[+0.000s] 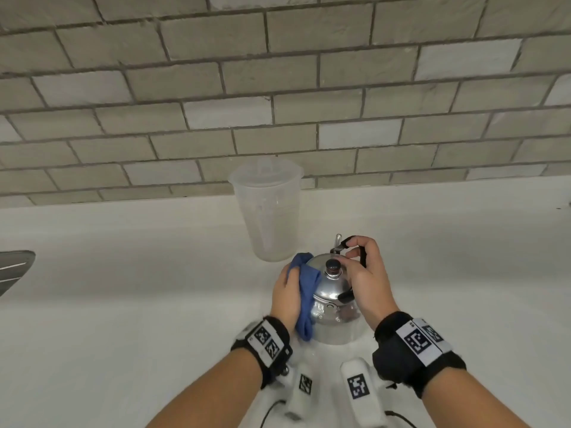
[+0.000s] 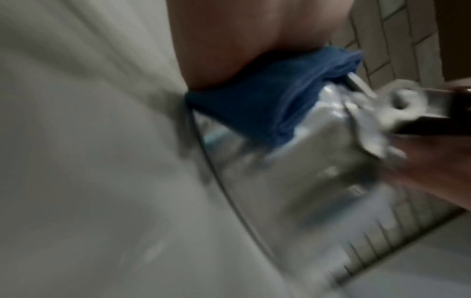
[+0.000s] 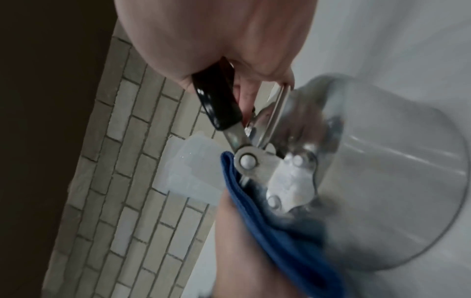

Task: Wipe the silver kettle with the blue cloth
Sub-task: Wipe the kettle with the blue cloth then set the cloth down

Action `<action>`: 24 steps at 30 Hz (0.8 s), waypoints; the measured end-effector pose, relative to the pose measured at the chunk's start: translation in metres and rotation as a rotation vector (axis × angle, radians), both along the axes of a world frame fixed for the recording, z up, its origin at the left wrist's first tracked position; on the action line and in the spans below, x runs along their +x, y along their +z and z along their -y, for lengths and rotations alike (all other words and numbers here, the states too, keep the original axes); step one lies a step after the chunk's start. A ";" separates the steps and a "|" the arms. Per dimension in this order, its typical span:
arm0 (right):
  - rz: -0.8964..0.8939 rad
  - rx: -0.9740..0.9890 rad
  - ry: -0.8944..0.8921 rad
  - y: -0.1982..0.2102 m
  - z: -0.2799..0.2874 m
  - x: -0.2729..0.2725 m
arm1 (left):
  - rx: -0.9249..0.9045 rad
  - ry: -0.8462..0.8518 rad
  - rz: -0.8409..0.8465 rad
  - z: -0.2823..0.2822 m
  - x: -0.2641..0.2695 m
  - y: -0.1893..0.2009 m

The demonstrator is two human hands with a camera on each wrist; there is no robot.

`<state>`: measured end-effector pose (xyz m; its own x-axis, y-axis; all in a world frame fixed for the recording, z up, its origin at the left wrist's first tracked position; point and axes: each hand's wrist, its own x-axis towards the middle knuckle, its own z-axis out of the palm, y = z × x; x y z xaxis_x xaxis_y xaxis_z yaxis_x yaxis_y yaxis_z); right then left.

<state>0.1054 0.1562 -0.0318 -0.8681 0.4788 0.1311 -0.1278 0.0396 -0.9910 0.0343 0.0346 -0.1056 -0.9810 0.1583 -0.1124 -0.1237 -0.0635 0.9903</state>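
Observation:
The silver kettle (image 1: 332, 299) stands on the white counter (image 1: 123, 304), its lid topped by a dark knob (image 1: 333, 265). My right hand (image 1: 360, 270) grips the kettle's black handle (image 3: 216, 100) from above. My left hand (image 1: 285, 291) cups the blue cloth (image 1: 306, 291) and presses it flat against the kettle's left side. The left wrist view shows the cloth (image 2: 267, 100) bunched between palm and shiny kettle wall (image 2: 318, 171). In the right wrist view the cloth (image 3: 267, 211) lies just under the handle's riveted bracket (image 3: 254, 161).
A tall translucent plastic cup (image 1: 268, 211) stands right behind the kettle, close to the grey tiled wall (image 1: 278, 88). A grey metal object (image 1: 15, 267) juts in at the left edge. White counter stretches to both sides.

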 end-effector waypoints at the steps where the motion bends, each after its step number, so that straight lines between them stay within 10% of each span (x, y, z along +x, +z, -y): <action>1: 0.022 0.052 0.017 0.001 0.000 0.003 | -0.021 -0.040 0.037 0.003 -0.011 0.005; 7: 0.341 0.697 0.548 0.030 -0.050 0.025 | -0.034 -0.219 0.200 0.009 -0.039 0.009; 13: 0.061 1.316 0.558 0.033 -0.063 0.011 | -0.060 -0.198 0.210 0.009 -0.030 0.014; 24: 0.071 1.369 0.398 0.045 0.007 -0.027 | 0.213 -0.052 0.171 0.027 -0.013 -0.024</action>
<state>0.0788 0.1495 0.0134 -0.9365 -0.2609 0.2343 -0.3101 0.9280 -0.2063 0.0215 0.0079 -0.1301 -0.9405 0.2459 -0.2346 -0.2966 -0.2569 0.9198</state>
